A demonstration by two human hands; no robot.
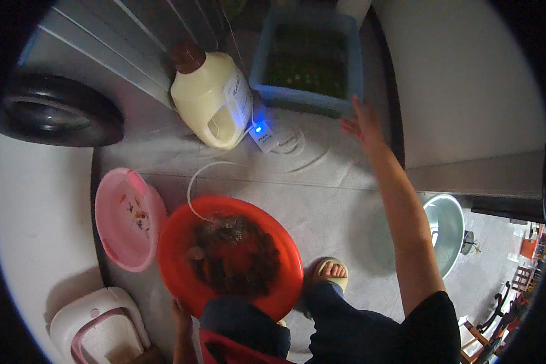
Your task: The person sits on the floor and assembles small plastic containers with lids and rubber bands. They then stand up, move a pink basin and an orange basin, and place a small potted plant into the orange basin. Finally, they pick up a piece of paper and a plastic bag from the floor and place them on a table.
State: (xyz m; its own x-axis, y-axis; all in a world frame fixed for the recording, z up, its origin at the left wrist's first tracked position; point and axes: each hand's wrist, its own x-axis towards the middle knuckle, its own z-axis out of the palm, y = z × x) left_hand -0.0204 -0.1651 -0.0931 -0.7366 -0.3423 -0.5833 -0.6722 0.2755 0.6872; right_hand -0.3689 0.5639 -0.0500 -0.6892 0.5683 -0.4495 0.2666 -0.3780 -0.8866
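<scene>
My left hand [182, 313] is at the near left rim of a red plastic basin [280, 223] and grips its edge, with the fingers partly hidden. Dark gravel-like matter [255, 268] and some water lie in the basin. A thin white air tube [191, 186] runs over its far rim into the water, where bubbles rise. My right arm is stretched forward. The right hand [365, 125], fingers apart and holding nothing, is by the near right corner of a translucent blue plastic tub [300, 98] with dark green contents.
A pink basin [111, 227] with several small fish stands left. Beyond are a cream jug with a brown cap [204, 100] and a small white air pump [265, 137] with a lit blue light. A pale green basin [450, 227] is right, a white-and-pink plastic stool [104, 302] near left.
</scene>
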